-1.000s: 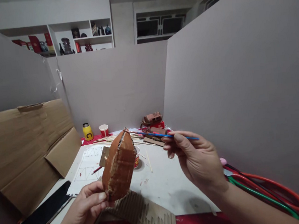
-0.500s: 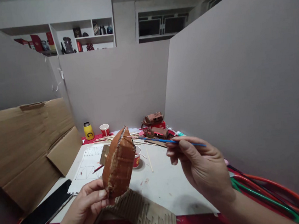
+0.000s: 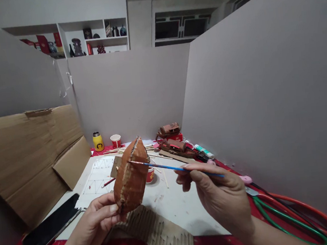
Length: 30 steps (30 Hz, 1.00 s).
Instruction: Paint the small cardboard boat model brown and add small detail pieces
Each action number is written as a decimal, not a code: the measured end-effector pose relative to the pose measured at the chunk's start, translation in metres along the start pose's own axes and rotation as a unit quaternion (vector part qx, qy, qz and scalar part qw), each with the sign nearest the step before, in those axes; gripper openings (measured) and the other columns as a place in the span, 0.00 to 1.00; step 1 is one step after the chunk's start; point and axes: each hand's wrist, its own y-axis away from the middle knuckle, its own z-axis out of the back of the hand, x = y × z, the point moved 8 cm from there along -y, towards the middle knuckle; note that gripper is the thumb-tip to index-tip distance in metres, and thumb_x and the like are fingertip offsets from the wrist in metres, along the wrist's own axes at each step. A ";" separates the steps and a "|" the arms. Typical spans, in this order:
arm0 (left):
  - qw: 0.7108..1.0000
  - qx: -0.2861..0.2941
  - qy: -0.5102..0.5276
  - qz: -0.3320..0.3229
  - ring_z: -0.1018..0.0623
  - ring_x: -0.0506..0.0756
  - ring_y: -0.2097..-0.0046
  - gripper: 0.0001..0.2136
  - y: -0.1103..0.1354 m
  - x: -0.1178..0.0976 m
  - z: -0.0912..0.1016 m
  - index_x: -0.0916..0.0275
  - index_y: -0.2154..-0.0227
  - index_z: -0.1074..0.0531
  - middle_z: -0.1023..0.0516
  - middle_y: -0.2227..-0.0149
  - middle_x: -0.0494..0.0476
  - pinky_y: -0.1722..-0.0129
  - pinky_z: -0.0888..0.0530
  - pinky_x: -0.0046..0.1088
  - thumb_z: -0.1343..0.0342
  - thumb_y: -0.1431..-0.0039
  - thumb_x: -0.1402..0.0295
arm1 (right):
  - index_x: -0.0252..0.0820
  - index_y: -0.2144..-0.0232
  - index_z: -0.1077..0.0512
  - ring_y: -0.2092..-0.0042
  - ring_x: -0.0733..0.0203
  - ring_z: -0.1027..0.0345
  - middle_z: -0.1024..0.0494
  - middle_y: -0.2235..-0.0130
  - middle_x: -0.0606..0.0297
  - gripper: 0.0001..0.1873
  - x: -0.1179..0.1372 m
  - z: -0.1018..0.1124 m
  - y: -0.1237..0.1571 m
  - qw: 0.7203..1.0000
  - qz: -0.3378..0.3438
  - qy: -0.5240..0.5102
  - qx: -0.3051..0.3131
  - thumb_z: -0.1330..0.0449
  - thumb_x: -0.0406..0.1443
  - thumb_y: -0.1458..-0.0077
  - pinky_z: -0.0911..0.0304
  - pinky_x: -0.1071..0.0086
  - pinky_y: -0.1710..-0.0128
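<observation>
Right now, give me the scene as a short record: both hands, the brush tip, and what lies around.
left hand: grips the brown cardboard piece by its lower end
right hand: holds the blue paintbrush
brush tip: at the piece's upper part; contact unclear
piece pose: raised above the table, tilted, top leaning right
below the piece: corrugated strip
behind the piece: red-and-white cup, partly hidden
left side: black phone, sheet with drawn lines

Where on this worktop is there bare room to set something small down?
Mostly bare: the white surface between the corrugated cardboard and the right hand, apart from small flecks. Crowded: the far edge, with sticks and brown objects; the left side, with phone and drawing sheet.
</observation>
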 end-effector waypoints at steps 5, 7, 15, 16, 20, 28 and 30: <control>1.000 -0.011 0.000 -0.006 0.24 0.53 0.63 0.09 0.001 0.000 0.002 0.65 0.66 0.18 0.20 0.65 0.58 0.61 0.25 0.30 0.31 0.51 0.69 | 0.51 0.59 0.19 0.71 0.60 0.23 0.17 0.68 0.63 0.11 0.003 -0.015 0.013 0.994 0.017 0.045 0.094 0.37 0.31 0.41 0.27 0.70 0.76; 1.000 -0.016 -0.006 -0.011 0.24 0.54 0.63 0.09 0.001 -0.001 0.002 0.65 0.66 0.18 0.20 0.64 0.59 0.61 0.25 0.30 0.31 0.51 0.69 | 0.53 0.56 0.20 0.69 0.60 0.23 0.17 0.68 0.64 0.14 0.008 -0.018 0.018 0.991 0.034 0.054 0.121 0.38 0.30 0.41 0.26 0.69 0.75; 0.990 -0.079 -0.095 -0.061 0.23 0.54 0.64 0.09 0.003 -0.009 0.007 0.62 0.69 0.18 0.18 0.66 0.57 0.60 0.29 0.28 0.30 0.53 0.65 | 0.54 0.54 0.21 0.65 0.56 0.21 0.16 0.63 0.65 0.21 0.046 -0.011 0.008 0.962 0.165 0.209 0.065 0.36 0.25 0.46 0.23 0.61 0.66; 0.988 -0.088 -0.106 -0.068 0.23 0.54 0.64 0.09 0.004 -0.010 0.009 0.62 0.69 0.18 0.18 0.66 0.56 0.60 0.29 0.27 0.30 0.53 0.65 | 0.55 0.54 0.21 0.65 0.56 0.21 0.16 0.64 0.65 0.22 0.047 -0.012 0.006 0.957 0.173 0.221 0.068 0.36 0.24 0.46 0.22 0.61 0.65; 0.983 -0.102 -0.132 -0.079 0.23 0.55 0.62 0.11 0.006 -0.012 0.012 0.61 0.67 0.18 0.17 0.64 0.56 0.59 0.30 0.28 0.30 0.53 0.63 | 0.56 0.52 0.23 0.65 0.57 0.20 0.16 0.63 0.67 0.24 0.045 -0.022 0.009 0.947 0.197 0.228 0.110 0.38 0.23 0.46 0.23 0.62 0.65; 0.984 -0.100 -0.134 -0.067 0.22 0.56 0.62 0.11 0.005 -0.011 0.012 0.61 0.66 0.19 0.17 0.63 0.58 0.60 0.29 0.29 0.31 0.51 0.62 | 0.53 0.48 0.25 0.62 0.57 0.20 0.16 0.62 0.63 0.26 0.031 -0.032 0.021 0.948 0.164 0.202 0.185 0.40 0.23 0.45 0.23 0.64 0.62; 0.984 -0.095 -0.138 -0.065 0.22 0.56 0.62 0.11 0.004 -0.010 0.011 0.62 0.66 0.18 0.17 0.64 0.58 0.59 0.29 0.28 0.32 0.50 0.62 | 0.51 0.49 0.25 0.63 0.57 0.20 0.16 0.62 0.63 0.26 0.029 -0.035 0.024 0.949 0.159 0.190 0.197 0.40 0.22 0.45 0.24 0.64 0.62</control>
